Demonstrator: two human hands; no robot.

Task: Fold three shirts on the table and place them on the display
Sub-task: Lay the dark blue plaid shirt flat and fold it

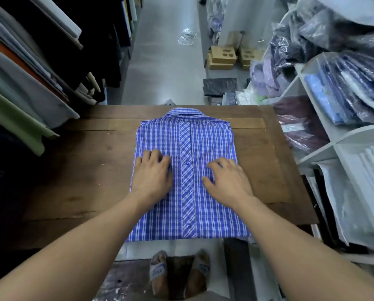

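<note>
We're looking at just one shirt point(214, 135) on the wooden table point(84, 170) right now. It's blue plaid and lying front up, folded into a neat rectangle, with the collar pointing away and the bottom fold reaching the table's near edge. We're counting three buttons point(186, 163) showing down the placket. Both hands are resting palm down on it, one on each side of the placket. The left hand point(152, 173) is pressing with its fingers close together and slightly bent. The right hand point(228, 181) is lying flatter, fingers a bit spread and thumb out toward the placket. Neither is pinching any cloth. Two sandalled feet point(160, 272) are showing below the table edge. White shelves point(324, 146) of bagged shirts are sitting to the right, and fabric rolls point(19, 83) are hanging out on the left.
</note>
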